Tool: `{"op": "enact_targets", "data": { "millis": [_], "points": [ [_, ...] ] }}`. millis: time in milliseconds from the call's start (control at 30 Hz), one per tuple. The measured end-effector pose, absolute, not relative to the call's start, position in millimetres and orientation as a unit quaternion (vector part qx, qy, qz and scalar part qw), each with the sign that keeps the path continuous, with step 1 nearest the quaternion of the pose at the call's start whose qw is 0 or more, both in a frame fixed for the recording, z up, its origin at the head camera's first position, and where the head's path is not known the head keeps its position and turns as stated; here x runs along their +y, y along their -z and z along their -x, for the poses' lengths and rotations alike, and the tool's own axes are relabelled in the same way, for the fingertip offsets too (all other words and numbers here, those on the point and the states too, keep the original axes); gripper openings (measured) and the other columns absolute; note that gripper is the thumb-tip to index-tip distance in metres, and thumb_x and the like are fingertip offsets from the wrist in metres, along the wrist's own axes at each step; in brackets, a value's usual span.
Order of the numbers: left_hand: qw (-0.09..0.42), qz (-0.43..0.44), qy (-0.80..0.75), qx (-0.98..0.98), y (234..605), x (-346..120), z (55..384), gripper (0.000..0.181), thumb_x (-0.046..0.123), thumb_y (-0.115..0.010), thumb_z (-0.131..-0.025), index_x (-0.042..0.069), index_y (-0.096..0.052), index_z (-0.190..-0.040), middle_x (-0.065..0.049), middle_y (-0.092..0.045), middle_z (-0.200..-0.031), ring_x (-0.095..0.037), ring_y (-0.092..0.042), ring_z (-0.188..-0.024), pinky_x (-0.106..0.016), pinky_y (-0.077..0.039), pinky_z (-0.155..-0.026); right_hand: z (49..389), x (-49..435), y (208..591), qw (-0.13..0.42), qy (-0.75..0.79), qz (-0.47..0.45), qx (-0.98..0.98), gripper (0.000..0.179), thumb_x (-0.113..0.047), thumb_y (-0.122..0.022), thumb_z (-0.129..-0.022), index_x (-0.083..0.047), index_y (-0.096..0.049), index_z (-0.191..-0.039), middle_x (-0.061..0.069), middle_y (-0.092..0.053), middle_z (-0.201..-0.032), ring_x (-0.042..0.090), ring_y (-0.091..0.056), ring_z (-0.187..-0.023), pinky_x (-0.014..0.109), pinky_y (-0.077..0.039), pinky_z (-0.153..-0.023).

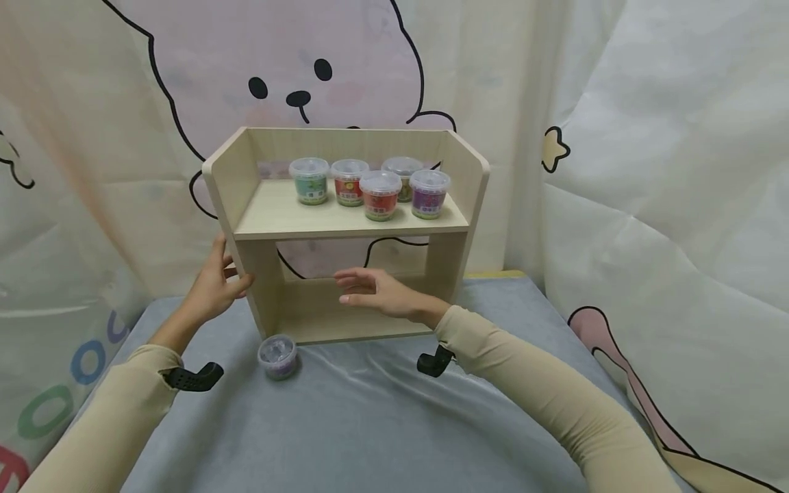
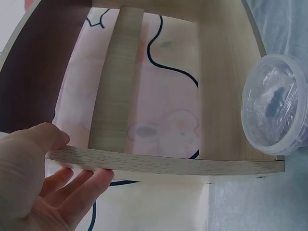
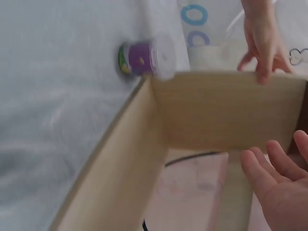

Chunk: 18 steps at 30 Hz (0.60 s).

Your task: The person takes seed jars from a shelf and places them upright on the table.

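A pale wooden two-tier shelf stands on the table. My left hand grips the edge of its left side panel; in the left wrist view the thumb is on the inner face and the fingers lie on the outer face. With fingers extended and nothing held, my right hand hovers in front of the lower compartment. Near the shelf's front left corner sits a small lidded plastic tub, whose side shows a purple label in the right wrist view.
Several lidded tubs with green, red and purple labels, such as a green one and a purple one, stand on the upper tier. Blue-grey cloth covers the table. A printed curtain hangs behind.
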<state>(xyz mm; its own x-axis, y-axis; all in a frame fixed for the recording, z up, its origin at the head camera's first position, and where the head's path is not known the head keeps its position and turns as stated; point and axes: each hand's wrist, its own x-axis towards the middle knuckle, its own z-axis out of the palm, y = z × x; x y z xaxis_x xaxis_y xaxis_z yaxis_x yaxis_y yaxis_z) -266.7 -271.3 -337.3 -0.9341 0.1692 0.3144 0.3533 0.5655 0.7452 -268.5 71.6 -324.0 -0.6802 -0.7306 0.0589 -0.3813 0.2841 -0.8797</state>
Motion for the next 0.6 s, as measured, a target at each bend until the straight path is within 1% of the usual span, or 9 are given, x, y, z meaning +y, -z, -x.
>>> {"op": "enact_targets", "data": {
  "millis": [200, 333, 400, 500, 600],
  "points": [
    [0.112, 0.139, 0.43, -0.885, 339.3, -271.0, 265.1, 0.094, 0.002, -0.062, -0.097, 0.029, 0.002, -0.16, -0.043, -0.036, -0.15, -0.064, -0.051, -0.125, -0.033, -0.06, -0.062, 273.6, 91.2, 305.9, 0.148, 0.476, 0.364, 0.787, 0.052, -0.008, -0.056, -0.101, 0.0, -0.042, -0.15, 0.022, -0.051, -0.151, 0.038, -0.054, -0.137, 0.041, -0.051, -0.109],
    [0.122, 0.141, 0.421, -0.887, 339.3, -269.7, 266.3, 0.095, 0.002, -0.062, -0.097, 0.029, 0.003, -0.161, -0.044, -0.037, -0.149, -0.064, -0.052, -0.123, -0.037, -0.062, -0.061, 274.3, 101.4, 291.4, 0.13, 0.486, 0.363, 0.784, 0.051, -0.006, -0.055, -0.101, 0.001, -0.042, -0.15, 0.024, -0.051, -0.15, 0.04, -0.055, -0.135, 0.044, -0.05, -0.11],
    [0.126, 0.144, 0.421, -0.887, 339.5, -269.2, 267.4, 0.095, 0.001, -0.062, -0.096, 0.029, 0.003, -0.161, -0.044, -0.038, -0.148, -0.064, -0.053, -0.122, -0.038, -0.061, -0.061, 273.2, 106.1, 283.8, 0.127, 0.491, 0.358, 0.784, 0.051, -0.008, -0.054, -0.102, -0.002, -0.043, -0.151, 0.022, -0.051, -0.151, 0.039, -0.055, -0.135, 0.045, -0.05, -0.11],
    [0.127, 0.143, 0.421, -0.887, 340.5, -269.6, 268.2, 0.096, 0.001, -0.062, -0.096, 0.03, 0.003, -0.161, -0.044, -0.038, -0.148, -0.064, -0.053, -0.122, -0.035, -0.061, -0.059, 271.2, 112.0, 274.6, 0.126, 0.5, 0.354, 0.781, 0.051, -0.009, -0.053, -0.102, -0.004, -0.042, -0.152, 0.021, -0.051, -0.151, 0.035, -0.055, -0.136, 0.043, -0.049, -0.111],
    [0.128, 0.14, 0.419, -0.888, 341.9, -270.5, 269.1, 0.095, 0.002, -0.063, -0.096, 0.03, 0.001, -0.16, -0.043, -0.039, -0.148, -0.064, -0.052, -0.123, -0.034, -0.061, -0.059, 269.5, 117.7, 267.2, 0.123, 0.512, 0.351, 0.774, 0.052, -0.009, -0.053, -0.102, -0.003, -0.041, -0.152, 0.02, -0.05, -0.152, 0.034, -0.054, -0.138, 0.041, -0.048, -0.112]
  ]
}}
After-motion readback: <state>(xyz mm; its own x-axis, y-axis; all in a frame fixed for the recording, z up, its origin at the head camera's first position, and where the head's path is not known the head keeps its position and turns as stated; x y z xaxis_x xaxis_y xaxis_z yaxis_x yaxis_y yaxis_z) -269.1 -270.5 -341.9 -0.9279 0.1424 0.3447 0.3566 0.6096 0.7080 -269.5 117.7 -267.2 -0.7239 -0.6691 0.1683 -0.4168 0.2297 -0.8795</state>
